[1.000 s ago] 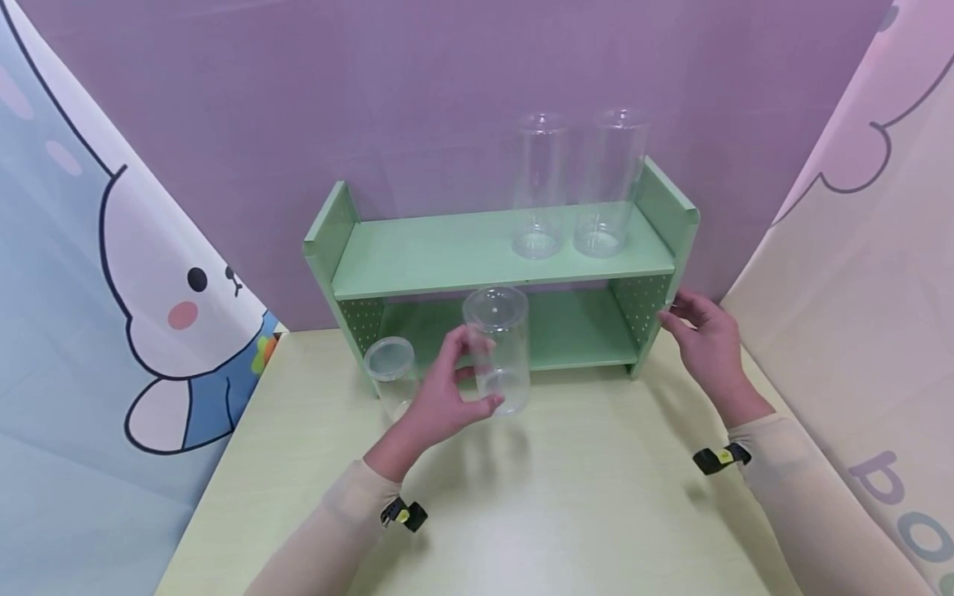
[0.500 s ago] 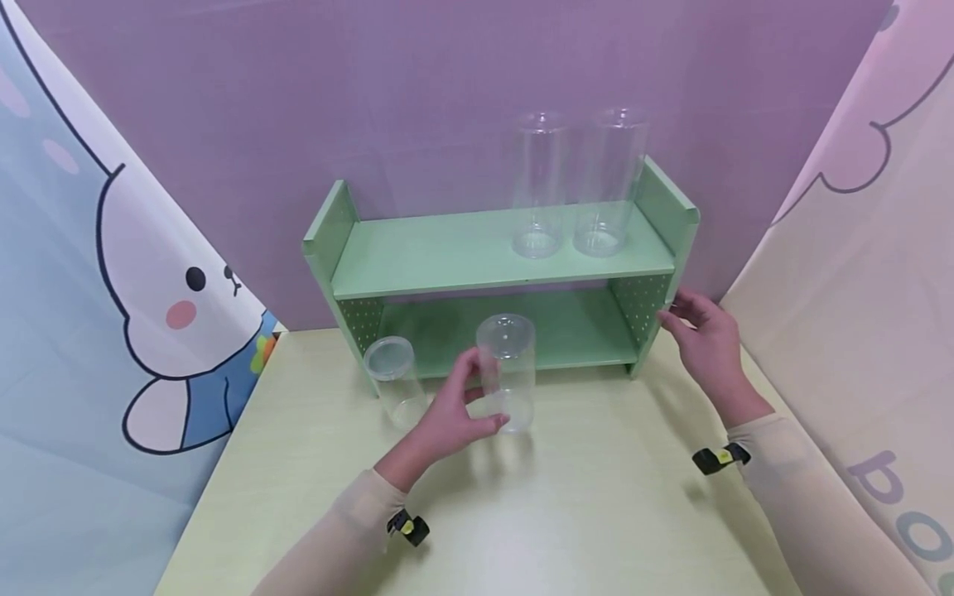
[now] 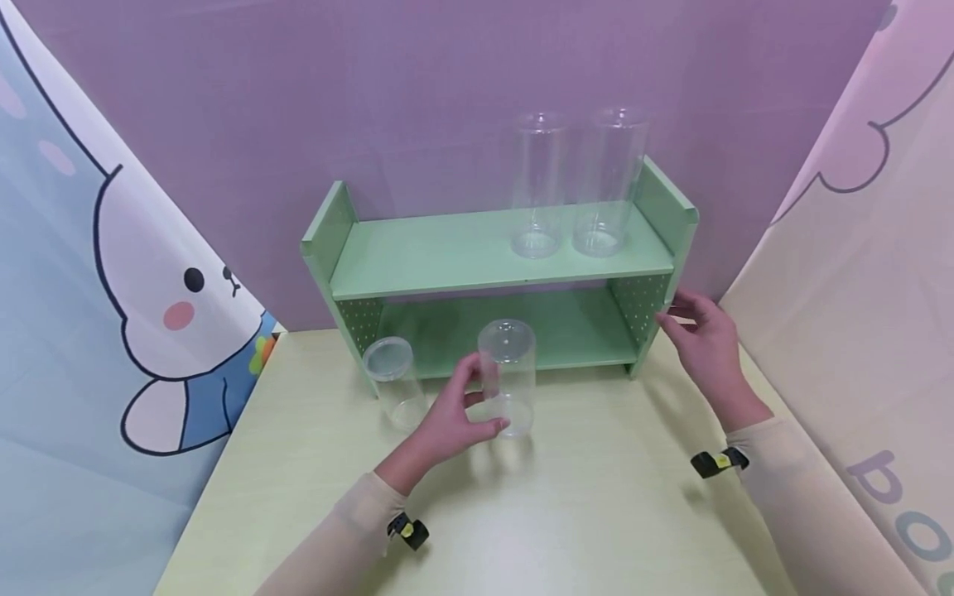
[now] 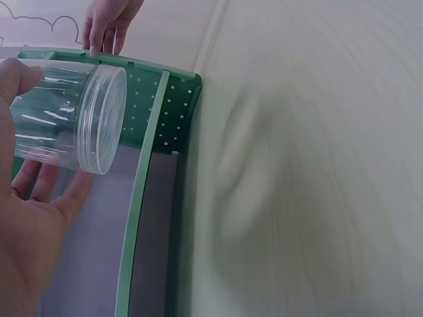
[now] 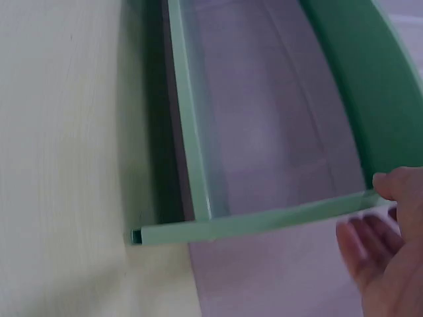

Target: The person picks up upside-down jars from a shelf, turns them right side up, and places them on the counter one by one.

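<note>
Left hand (image 3: pixel 447 418) curled around a clear jar (image 3: pixel 508 377) — thumb and fingers clamped on its lower wall, jar upright on the table (image 3: pixel 581 513), lower than a second ago, right hand (image 3: pixel 704 343) fingers relaxed — touching the green shelf (image 3: pixel 477 248) side.

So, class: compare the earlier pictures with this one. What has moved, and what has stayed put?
The left hand, gripping the clear jar, has brought it down and a little rightward; its base now looks to be at the table. Unchanged: the right hand on the green shelf, the small jar, and the two tall jars.
</note>
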A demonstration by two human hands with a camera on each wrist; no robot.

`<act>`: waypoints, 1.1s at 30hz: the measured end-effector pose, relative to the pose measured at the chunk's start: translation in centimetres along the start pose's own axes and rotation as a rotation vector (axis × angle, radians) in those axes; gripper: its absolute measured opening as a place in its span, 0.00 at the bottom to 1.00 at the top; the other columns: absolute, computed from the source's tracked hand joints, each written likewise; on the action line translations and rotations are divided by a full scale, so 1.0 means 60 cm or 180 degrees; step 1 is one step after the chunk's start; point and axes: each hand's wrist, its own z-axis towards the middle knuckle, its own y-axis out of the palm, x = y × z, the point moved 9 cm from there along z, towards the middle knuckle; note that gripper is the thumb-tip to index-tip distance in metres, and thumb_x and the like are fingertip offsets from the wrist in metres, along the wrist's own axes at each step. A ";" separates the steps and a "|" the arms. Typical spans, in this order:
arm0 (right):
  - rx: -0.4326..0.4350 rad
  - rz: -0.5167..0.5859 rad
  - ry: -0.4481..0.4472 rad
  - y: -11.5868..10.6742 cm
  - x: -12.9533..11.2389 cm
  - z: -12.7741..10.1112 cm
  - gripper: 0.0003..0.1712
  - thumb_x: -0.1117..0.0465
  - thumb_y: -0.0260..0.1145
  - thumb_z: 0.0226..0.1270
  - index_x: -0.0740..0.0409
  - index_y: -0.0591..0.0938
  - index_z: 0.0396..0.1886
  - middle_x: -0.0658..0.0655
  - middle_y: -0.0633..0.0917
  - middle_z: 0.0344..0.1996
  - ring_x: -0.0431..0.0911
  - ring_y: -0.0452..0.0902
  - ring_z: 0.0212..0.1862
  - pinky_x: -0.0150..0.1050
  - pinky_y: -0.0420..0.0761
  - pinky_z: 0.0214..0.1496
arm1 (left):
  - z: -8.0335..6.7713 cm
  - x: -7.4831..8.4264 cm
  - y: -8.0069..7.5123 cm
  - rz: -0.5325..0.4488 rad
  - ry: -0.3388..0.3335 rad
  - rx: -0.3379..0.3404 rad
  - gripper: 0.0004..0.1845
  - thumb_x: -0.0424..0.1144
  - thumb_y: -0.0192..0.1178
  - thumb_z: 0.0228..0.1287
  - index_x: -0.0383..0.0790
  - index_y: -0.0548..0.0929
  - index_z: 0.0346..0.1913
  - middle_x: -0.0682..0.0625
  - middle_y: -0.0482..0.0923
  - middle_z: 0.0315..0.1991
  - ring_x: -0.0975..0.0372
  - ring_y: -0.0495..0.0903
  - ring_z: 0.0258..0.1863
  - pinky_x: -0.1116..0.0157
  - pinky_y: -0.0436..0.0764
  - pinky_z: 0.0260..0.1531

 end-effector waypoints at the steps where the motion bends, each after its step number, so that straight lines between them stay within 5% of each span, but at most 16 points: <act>1: 0.0121 -0.0014 -0.0046 -0.006 -0.001 -0.005 0.23 0.70 0.71 0.78 0.71 0.82 0.68 0.72 0.87 0.56 0.26 0.81 0.49 0.19 0.80 0.51 | 0.000 0.000 0.001 -0.0007 -0.0015 -0.0004 0.52 0.22 0.79 0.58 0.52 0.64 0.80 0.44 0.72 0.70 0.44 0.76 0.71 0.47 0.84 0.67; 5: 0.0656 -0.0010 -0.0481 -0.028 -0.034 -0.038 0.13 0.75 0.68 0.76 0.76 0.84 0.56 0.70 0.86 0.47 0.30 0.79 0.46 0.21 0.78 0.49 | -0.003 -0.004 0.001 -0.0010 -0.0065 -0.0029 0.52 0.23 0.79 0.59 0.52 0.63 0.81 0.40 0.71 0.71 0.37 0.75 0.72 0.51 0.85 0.66; 7: 0.0680 0.0061 -0.0863 -0.024 -0.071 -0.054 0.09 0.81 0.67 0.72 0.80 0.82 0.50 0.72 0.84 0.43 0.31 0.79 0.44 0.22 0.79 0.48 | -0.003 -0.005 -0.001 -0.0007 -0.0070 -0.0029 0.53 0.23 0.79 0.59 0.52 0.63 0.81 0.37 0.71 0.71 0.35 0.74 0.72 0.52 0.84 0.67; 14: -0.0544 0.0261 -0.1605 0.059 -0.144 -0.087 0.21 0.85 0.74 0.61 0.76 0.83 0.54 0.64 0.85 0.44 0.38 0.82 0.46 0.26 0.84 0.50 | -0.003 -0.003 0.002 0.0004 -0.0046 -0.0067 0.52 0.24 0.79 0.59 0.50 0.63 0.82 0.39 0.71 0.69 0.36 0.73 0.71 0.45 0.82 0.68; 18: -0.1190 0.0395 -0.1543 0.110 -0.171 -0.105 0.29 0.81 0.76 0.63 0.69 0.81 0.63 0.59 0.84 0.53 0.51 0.82 0.54 0.37 0.87 0.55 | -0.001 -0.003 0.012 0.0078 -0.0022 -0.0175 0.52 0.24 0.79 0.59 0.49 0.63 0.82 0.41 0.72 0.68 0.44 0.74 0.71 0.42 0.80 0.70; 22: -0.1611 0.0394 -0.1328 0.153 -0.189 -0.116 0.33 0.73 0.78 0.69 0.62 0.78 0.71 0.56 0.82 0.61 0.53 0.80 0.61 0.45 0.86 0.61 | -0.001 -0.008 0.021 0.0138 -0.0085 -0.0301 0.52 0.26 0.80 0.60 0.50 0.63 0.83 0.42 0.73 0.66 0.46 0.75 0.69 0.45 0.81 0.70; 33: -0.2056 0.0483 -0.1019 0.202 -0.205 -0.125 0.39 0.65 0.81 0.70 0.56 0.76 0.76 0.54 0.81 0.64 0.51 0.81 0.62 0.57 0.85 0.65 | -0.001 -0.013 0.034 0.0251 -0.0118 -0.0471 0.52 0.29 0.80 0.62 0.50 0.62 0.84 0.46 0.73 0.66 0.40 0.74 0.71 0.43 0.81 0.69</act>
